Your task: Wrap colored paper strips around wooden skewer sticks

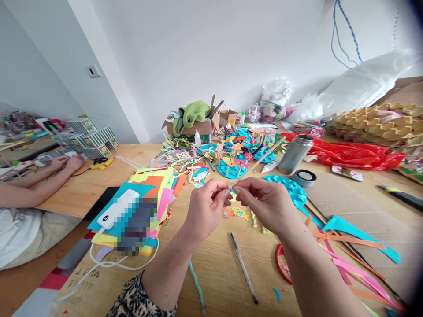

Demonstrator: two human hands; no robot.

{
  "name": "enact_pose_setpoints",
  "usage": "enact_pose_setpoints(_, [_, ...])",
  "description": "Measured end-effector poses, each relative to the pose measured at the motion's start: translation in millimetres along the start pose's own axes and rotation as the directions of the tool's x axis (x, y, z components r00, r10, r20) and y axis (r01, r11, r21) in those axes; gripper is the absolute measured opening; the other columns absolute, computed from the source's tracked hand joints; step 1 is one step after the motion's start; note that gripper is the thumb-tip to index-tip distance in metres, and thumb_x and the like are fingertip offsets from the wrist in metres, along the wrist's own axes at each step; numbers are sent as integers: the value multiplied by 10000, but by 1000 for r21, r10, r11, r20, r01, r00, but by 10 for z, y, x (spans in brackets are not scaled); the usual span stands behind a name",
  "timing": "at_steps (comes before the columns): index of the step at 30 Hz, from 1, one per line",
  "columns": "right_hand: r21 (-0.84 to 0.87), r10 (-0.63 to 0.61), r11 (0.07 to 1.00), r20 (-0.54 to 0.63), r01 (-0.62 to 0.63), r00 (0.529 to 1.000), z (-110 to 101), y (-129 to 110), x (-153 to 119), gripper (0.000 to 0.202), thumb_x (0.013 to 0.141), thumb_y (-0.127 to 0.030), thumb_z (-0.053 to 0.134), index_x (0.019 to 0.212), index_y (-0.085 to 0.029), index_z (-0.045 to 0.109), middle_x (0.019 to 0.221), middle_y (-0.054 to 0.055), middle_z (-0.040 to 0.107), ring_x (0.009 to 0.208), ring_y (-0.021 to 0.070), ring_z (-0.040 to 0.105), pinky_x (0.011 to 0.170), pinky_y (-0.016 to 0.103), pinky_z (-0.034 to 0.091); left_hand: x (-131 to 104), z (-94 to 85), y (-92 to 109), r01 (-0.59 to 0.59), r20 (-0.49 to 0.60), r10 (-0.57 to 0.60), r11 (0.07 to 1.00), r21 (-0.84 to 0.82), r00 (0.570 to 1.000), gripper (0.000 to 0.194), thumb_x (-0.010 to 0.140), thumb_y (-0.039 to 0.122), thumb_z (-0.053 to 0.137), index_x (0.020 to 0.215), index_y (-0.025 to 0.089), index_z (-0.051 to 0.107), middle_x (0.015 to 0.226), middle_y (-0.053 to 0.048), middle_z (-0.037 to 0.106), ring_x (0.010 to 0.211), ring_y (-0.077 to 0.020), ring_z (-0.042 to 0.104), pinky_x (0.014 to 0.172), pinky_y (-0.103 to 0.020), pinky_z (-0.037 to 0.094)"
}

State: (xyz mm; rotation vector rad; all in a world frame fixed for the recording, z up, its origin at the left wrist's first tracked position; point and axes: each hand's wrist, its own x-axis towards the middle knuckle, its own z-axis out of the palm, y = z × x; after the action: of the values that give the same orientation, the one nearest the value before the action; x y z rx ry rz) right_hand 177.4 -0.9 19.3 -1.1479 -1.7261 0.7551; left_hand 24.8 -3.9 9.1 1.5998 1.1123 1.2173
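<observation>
Both hands meet over the middle of the wooden table (218, 259). My left hand (209, 207) is closed in a pinch on a tiny pale piece (230, 187), too small to name. My right hand (264, 200) pinches at the same spot from the other side, its fingertips almost touching the left ones. Just below the fingers lie small yellow and orange paper fish (240, 213). A pen (243, 268) lies nearer to me, between my forearms. Blue round paper pieces (231, 167) with colourful cutouts are beyond my hands.
Left are stacked coloured papers (140, 176) under a white power bank (119, 208) with a cable. A metal flask (295, 154) and its lid (304, 177) stand right. Paper strips (357, 240) lie on cardboard at the right. Another person's hands (68, 164) are at the far left.
</observation>
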Motion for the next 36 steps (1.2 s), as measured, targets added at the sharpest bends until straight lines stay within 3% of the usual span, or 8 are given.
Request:
enact_pose_setpoints(5, [-67, 12, 998, 9, -11, 1000, 14, -5, 14, 222, 860, -319, 555, 766, -167, 685, 709, 40, 691, 628, 147, 596, 555, 254, 443, -10, -6, 48, 27, -6, -26, 994, 109, 1000, 136, 876, 256, 481, 864, 167, 584, 654, 15, 574, 525, -91, 558, 492, -197, 435])
enact_pose_setpoints(10, [-49, 16, 999, 22, -15, 1000, 10, -13, 21, 232, 856, -338, 560, 779, -157, 684, 677, 39, 679, 605, 148, 600, 547, 254, 454, 37, -55, 7, 158, 147, -133, 971, -177, 980, 192, 858, 335, 526, 826, 152, 573, 628, 35, 517, 474, -54, 432, 450, -181, 336])
enact_pose_setpoints(16, [-14, -3, 1000, 58, 4, 998, -38, 3, 14, 236, 853, -347, 571, 768, -154, 679, 644, 24, 654, 563, 127, 564, 521, 241, 424, 77, -118, -14, 383, 358, -221, 786, -485, 907, 206, 792, 312, 641, 808, 120, 567, 615, 33, 494, 434, -7, 332, 427, -168, 193])
enact_pose_setpoints(22, [-24, -10, 1000, 90, 13, 996, -68, -12, 9, 218, 858, -317, 560, 755, -155, 665, 657, 21, 651, 574, 123, 550, 529, 242, 414, 122, -166, -39, 580, 558, -247, 591, -561, 792, 177, 798, 257, 649, 756, 116, 552, 586, 46, 440, 396, 15, 222, 409, -147, 154])
enact_pose_setpoints(27, [-65, -40, 997, 106, 47, 994, -87, 7, 15, 230, 868, -321, 543, 744, -157, 648, 665, 22, 644, 587, 125, 539, 539, 243, 411, 153, -163, -76, 662, 633, -242, 453, -597, 736, 78, 811, 166, 610, 779, 121, 554, 572, 53, 405, 394, 9, 194, 390, -112, 159])
enact_pose_setpoints(31, [-92, -37, 995, 120, 48, 992, -89, 15, 25, 220, 870, -316, 534, 765, -156, 641, 651, 19, 635, 570, 123, 520, 531, 244, 407, 153, -150, -70, 654, 616, -247, 432, -621, 748, 104, 788, 154, 620, 754, 132, 524, 588, 50, 408, 397, 9, 205, 369, -98, 125])
enact_pose_setpoints(36, [-103, -57, 992, 137, 71, 989, -74, -2, 17, 204, 883, -300, 508, 797, -159, 627, 719, 38, 659, 619, 137, 544, 568, 258, 424, 121, -125, -51, 605, 552, -269, 501, -619, 789, 186, 798, 253, 637, 735, 143, 500, 560, 58, 394, 393, 3, 203, 356, -104, 102])
